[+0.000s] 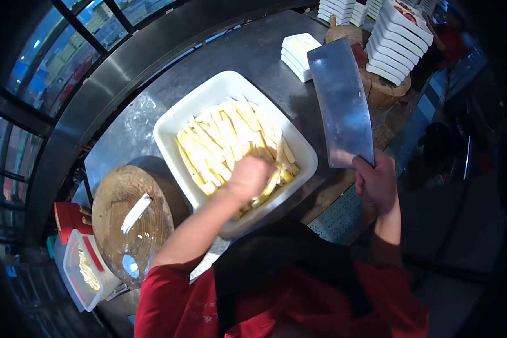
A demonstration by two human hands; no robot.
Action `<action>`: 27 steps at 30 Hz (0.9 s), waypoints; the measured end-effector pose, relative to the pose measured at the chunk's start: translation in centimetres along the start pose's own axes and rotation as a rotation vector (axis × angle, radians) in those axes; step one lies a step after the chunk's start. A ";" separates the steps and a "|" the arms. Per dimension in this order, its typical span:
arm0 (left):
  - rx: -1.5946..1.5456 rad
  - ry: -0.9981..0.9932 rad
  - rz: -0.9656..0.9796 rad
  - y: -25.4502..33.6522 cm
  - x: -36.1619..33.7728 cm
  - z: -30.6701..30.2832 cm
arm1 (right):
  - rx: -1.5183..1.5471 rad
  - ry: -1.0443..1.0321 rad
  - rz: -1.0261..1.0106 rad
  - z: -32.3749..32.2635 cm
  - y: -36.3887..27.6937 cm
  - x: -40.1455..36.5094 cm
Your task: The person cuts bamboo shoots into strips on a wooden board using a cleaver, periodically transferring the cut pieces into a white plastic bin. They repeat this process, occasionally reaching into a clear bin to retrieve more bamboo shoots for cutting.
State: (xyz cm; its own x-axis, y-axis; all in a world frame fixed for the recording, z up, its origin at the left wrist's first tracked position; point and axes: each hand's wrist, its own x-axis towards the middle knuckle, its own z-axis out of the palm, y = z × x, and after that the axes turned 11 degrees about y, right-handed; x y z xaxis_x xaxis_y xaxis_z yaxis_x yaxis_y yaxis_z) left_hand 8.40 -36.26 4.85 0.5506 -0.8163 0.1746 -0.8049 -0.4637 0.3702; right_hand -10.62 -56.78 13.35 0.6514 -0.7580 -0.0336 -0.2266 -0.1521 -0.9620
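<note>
A white rectangular tub full of pale yellow cut strips sits on the steel counter in front of me. My left hand reaches into the tub's near right corner, fingers closed down among the strips. My right hand grips the handle of a broad steel cleaver, blade held upright to the right of the tub, over the counter.
A round wooden chopping block with one pale strip on it lies at the left. A clear container with strips sits below it. Stacks of white dishes and a small white dish stand at the back right by a wooden stump.
</note>
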 end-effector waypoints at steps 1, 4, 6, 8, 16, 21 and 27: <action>0.086 -0.151 -0.075 1.9 0.4 0.6 | 0.001 0.000 -0.007 0.1 -0.2 0.0; 0.099 -0.189 -0.145 2.7 1.0 3.4 | 0.073 -0.017 0.032 0.5 -0.7 0.1; 0.029 -0.107 -0.179 2.2 0.4 3.6 | 0.059 -0.046 -0.004 0.7 -1.0 0.5; -0.104 0.000 -0.279 1.3 -0.5 2.8 | 0.082 -0.068 0.003 1.3 -1.4 0.8; -0.735 0.457 -0.751 -3.4 -14.5 -11.6 | 0.001 -0.418 -0.048 8.8 -4.3 1.0; -0.123 0.603 -1.076 -6.2 -26.4 -12.6 | -0.123 -0.836 -0.082 17.0 -5.0 -3.0; 0.406 0.692 -1.071 -6.5 -33.0 -8.2 | -0.395 -1.197 -0.741 24.9 -6.8 -8.4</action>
State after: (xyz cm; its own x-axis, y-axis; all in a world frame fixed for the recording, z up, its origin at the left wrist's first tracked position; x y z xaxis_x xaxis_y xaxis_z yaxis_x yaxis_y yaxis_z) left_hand -2.74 -3.53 4.17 0.8481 0.2966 0.4390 0.1489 -0.9286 0.3399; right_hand 3.46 -33.63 13.40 0.8602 0.5087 0.0352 0.3698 -0.5748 -0.7300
